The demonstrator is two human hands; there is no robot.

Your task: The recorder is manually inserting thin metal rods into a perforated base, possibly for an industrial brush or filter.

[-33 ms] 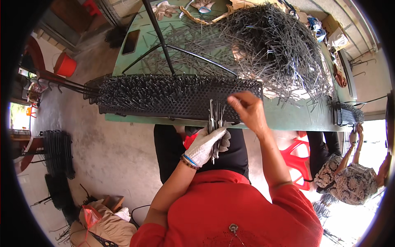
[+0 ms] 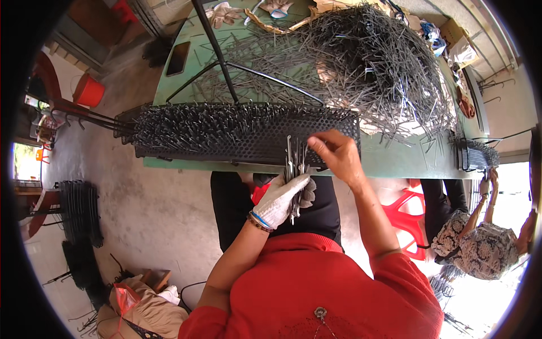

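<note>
My left hand (image 2: pixel 278 202), in a white knit glove, is closed around a bundle of thin metal rods (image 2: pixel 292 161) that stand roughly upright above the fist. Some rod ends stick out below it. Just right of the bundle's tops is my bare right hand (image 2: pixel 342 158), its thumb and fingertips drawn together; whatever they hold is too small to make out. Both hands are at the front edge of a long black perforated rack (image 2: pixel 271 140). Short dark rods (image 2: pixel 192 125) stand packed in its left and middle holes, while bare holes show toward the right end.
A large heap of loose dark rods (image 2: pixel 384 68) covers the right of the green table (image 2: pixel 395 155). A black metal frame (image 2: pixel 223 59) rises behind the rack. A phone (image 2: pixel 178 58) lies at far left. Another person (image 2: pixel 480 240) works at a similar rack (image 2: pixel 477 156), beside a red stool (image 2: pixel 407 217).
My right hand has shifted slightly left, closer to the rod tops, with its fingers drawn in a little. The left hand and its bundle stay in place.
</note>
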